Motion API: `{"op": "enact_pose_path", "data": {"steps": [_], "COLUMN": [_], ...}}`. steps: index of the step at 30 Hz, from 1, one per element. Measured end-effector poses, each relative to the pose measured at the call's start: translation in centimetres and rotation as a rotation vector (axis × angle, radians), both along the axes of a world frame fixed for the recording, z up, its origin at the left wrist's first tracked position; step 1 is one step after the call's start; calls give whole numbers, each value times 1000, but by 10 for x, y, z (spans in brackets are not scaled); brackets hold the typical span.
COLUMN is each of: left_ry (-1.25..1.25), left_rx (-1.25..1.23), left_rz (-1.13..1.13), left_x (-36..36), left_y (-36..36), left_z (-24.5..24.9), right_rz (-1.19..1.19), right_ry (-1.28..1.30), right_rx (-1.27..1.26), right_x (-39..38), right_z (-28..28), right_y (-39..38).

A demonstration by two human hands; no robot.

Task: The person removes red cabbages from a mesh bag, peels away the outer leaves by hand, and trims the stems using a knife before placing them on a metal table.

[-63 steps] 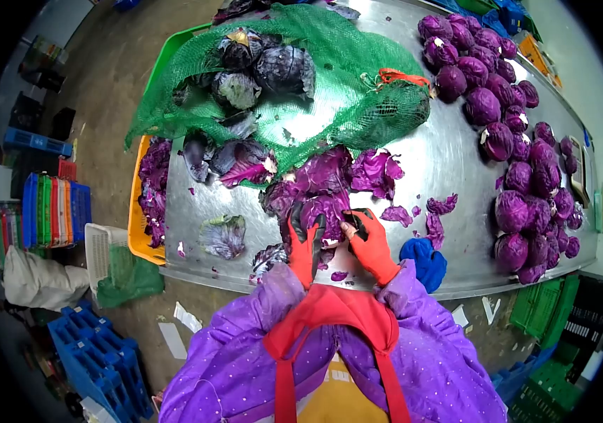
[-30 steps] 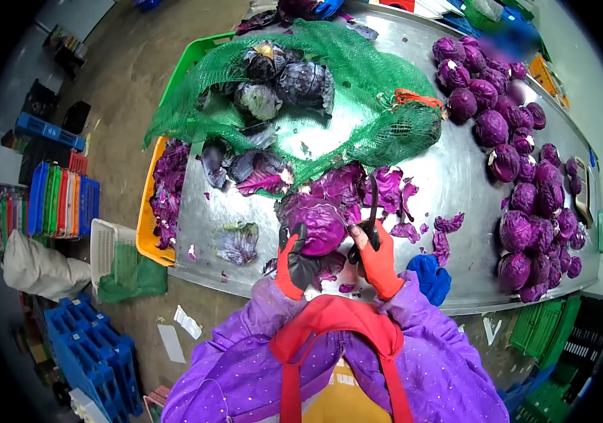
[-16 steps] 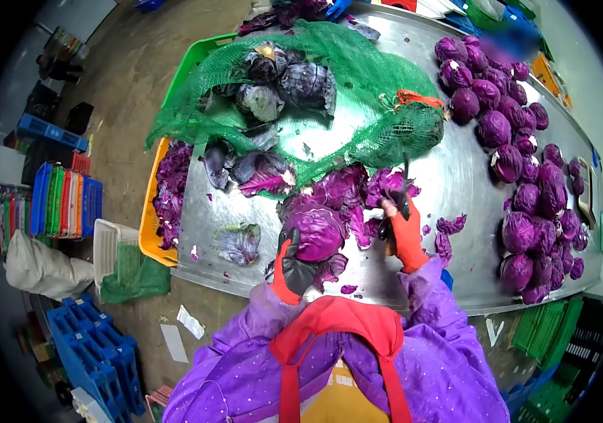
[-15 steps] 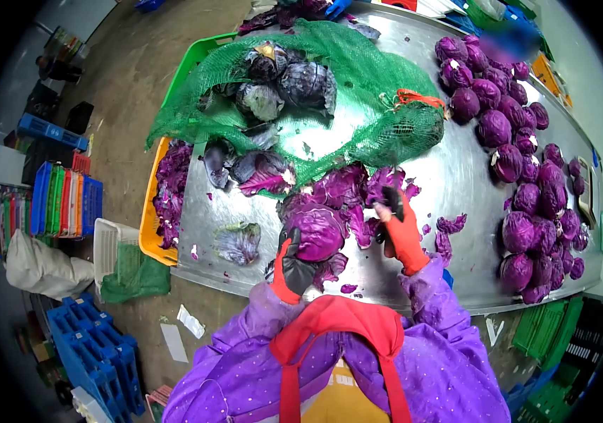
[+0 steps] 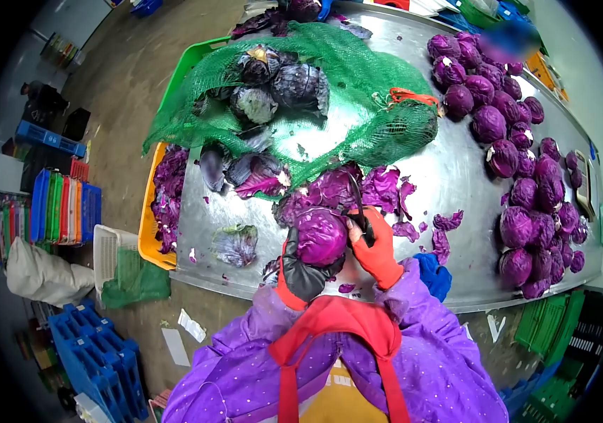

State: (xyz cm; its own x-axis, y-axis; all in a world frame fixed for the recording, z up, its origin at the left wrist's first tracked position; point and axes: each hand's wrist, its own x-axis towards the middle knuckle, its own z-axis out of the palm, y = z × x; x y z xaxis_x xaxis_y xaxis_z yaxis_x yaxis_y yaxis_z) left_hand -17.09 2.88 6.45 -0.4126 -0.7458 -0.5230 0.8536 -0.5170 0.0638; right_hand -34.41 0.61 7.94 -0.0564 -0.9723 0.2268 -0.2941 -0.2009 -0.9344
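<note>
A round purple cabbage [image 5: 321, 237] is cupped from the left and below by my left hand [image 5: 301, 273], in a black and red glove. On its right side is my right hand [image 5: 374, 243], gloved in red and black, closed around a dark curved tool [image 5: 357, 190] that looks like a knife. Loose purple leaves [image 5: 380, 189] lie just beyond the cabbage. A wilted leaf [image 5: 236, 245] rests on the metal table [image 5: 202, 271] to the left. Green netting [image 5: 379, 70] with dark, untrimmed cabbages [image 5: 300, 88] spreads over the far side.
Many purple cabbages [image 5: 488, 124] are piled along the table's right side. A yellow crate [image 5: 148, 240] of leaves stands at the left edge, with a green crate [image 5: 178, 84] behind. A blue cloth [image 5: 434, 275] is by my right sleeve. Another person's blue glove [image 5: 325, 8] shows at the far edge.
My right hand has moved left to the cabbage, and the dark tool now shows clearly. The cabbage has shifted slightly and looks turned. More of the blue cloth shows.
</note>
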Motion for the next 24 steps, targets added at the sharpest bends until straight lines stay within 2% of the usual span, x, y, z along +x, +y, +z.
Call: {"op": "enact_pose_path", "data": {"steps": [2,3,6,8,11,12,14,16,17,18,20,22,24], "left_ry": [-8,-12,-196,-221,19,-20,-74,-152,-215,-269,-378,-563,-713], "left_rx": [-99,-149,-200,-170,-198,-256,-346,-418,-463,-506,-591,-745,-841], "left_rz": [-30,-45,-266,-380,-423,-422,-428,-451,-465,-490,-537,-615,-689], "left_x": [6,9,14,20,24,24,25,25,24,21,14,6,-2], "left_y": [3,4,5,13,21,22,21,13,8,3,-7,-14,-20], "left_z": [-5,-7,-4,-8,-8,-5,5,18,20,24,33,41,58], "right_rz": [-5,-86,-167,-133,-166,-189,-148,-67,70,187,259,140,91], "right_ry": [41,82,141,242,308,313,-90,-439,-632,-702,-697,-549,-505], "right_rx": [-24,-27,7,64,180,223,450,615,651,569,640,399,516], "right_x": [-13,-22,-48,-61,-82,-85,-90,-86,-91,-87,-65,-49,-58], "right_z": [1,-12,-27,-42,-71,-69,-61,-21,-24,-21,42,28,34], "right_y": [-5,-11,-35,-41,-36,-33,-20,-4,12,22,26,26,30]}}
